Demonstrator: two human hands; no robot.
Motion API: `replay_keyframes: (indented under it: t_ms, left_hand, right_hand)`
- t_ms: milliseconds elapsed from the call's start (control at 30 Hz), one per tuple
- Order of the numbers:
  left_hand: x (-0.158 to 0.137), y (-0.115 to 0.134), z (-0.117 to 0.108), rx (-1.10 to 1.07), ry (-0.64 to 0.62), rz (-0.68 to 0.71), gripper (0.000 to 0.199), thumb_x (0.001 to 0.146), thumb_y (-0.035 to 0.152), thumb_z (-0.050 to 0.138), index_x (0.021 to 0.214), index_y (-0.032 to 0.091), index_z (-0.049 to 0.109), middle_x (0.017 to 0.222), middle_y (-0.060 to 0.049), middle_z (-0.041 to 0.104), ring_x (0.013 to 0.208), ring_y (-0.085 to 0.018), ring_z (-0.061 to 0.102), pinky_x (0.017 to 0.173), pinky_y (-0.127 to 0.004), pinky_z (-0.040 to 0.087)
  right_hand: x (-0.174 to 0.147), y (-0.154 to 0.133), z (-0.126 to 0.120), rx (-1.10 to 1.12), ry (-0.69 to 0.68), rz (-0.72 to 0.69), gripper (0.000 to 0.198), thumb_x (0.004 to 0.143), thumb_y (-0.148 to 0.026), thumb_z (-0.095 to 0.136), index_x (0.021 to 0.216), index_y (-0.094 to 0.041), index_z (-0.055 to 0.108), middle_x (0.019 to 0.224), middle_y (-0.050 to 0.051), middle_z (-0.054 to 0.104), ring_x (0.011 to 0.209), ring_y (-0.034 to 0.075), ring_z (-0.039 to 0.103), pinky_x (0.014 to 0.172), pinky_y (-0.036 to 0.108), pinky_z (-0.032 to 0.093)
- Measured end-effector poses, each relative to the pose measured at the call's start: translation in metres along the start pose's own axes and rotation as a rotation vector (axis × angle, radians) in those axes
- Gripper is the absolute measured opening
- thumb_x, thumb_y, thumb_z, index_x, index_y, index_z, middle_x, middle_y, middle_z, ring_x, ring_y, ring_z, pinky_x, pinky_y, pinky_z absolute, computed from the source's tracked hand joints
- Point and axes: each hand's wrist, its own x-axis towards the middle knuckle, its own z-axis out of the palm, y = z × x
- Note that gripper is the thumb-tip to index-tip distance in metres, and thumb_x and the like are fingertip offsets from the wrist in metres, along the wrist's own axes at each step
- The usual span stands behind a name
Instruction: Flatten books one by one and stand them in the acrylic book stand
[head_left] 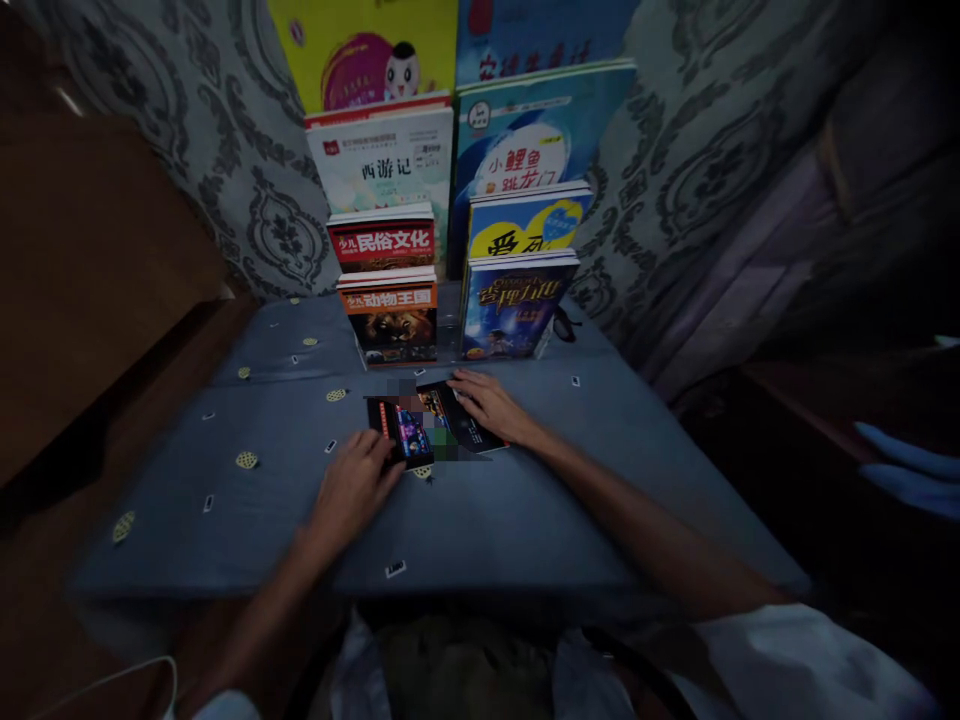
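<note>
A dark open book (415, 432) with bright pictures lies between my hands on the blue cloth. Part of its middle is hidden by a pixelated patch, so I cannot tell for certain whether it is one open book or two thin ones. My left hand (356, 480) rests at its left edge, fingertips on the page and thumb apart. Stretched fingers of my right hand (489, 405) lie flat across the upper part of the dark right side.
Behind stand two rows of upright books, with an orange-topped animal book (394, 325) front left and a dark blue book (514, 305) front right. Dark glasses (566, 325) lie beside them. The table (600, 520) meets a patterned wall (285, 220); brown furniture (97, 250) stands left.
</note>
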Motion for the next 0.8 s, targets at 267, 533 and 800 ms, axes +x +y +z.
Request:
replay_keyframes:
  t_ms: [267, 533, 800]
  left_hand:
    - [0.106, -0.04, 0.0, -0.005, -0.337, 0.068, 0.066, 0.089, 0.056, 0.061, 0.142, 0.02, 0.047, 0.141, -0.014, 0.055, 0.134, -0.035, 0.049, 0.11, -0.046, 0.038]
    - [0.145, -0.038, -0.009, -0.037, -0.539, 0.063, 0.067, 0.069, 0.061, 0.075, 0.117, 0.016, 0.059, 0.118, -0.013, 0.068, 0.108, -0.035, 0.064, 0.088, -0.038, 0.05]
    - [0.142, -0.034, -0.021, -0.001, -0.434, 0.134, 0.039, 0.084, 0.046, 0.068, 0.109, 0.018, 0.062, 0.108, -0.008, 0.071, 0.101, -0.029, 0.066, 0.078, -0.031, 0.047]
  right_hand:
    - [-0.005, -0.001, -0.002, 0.062, 0.086, 0.064, 0.041, 0.096, -0.03, 0.052, 0.134, -0.019, 0.061, 0.143, 0.016, 0.058, 0.136, 0.029, 0.051, 0.112, 0.052, 0.042]
    - [-0.004, 0.006, 0.0, 0.151, 0.127, 0.111, 0.045, 0.09, -0.027, 0.06, 0.134, -0.017, 0.06, 0.142, 0.018, 0.058, 0.134, 0.032, 0.051, 0.112, 0.057, 0.039]
    - [-0.003, -0.001, -0.013, 0.372, 0.185, 0.142, 0.05, 0.091, -0.03, 0.058, 0.14, -0.018, 0.054, 0.137, 0.013, 0.062, 0.125, 0.028, 0.059, 0.107, 0.05, 0.046]
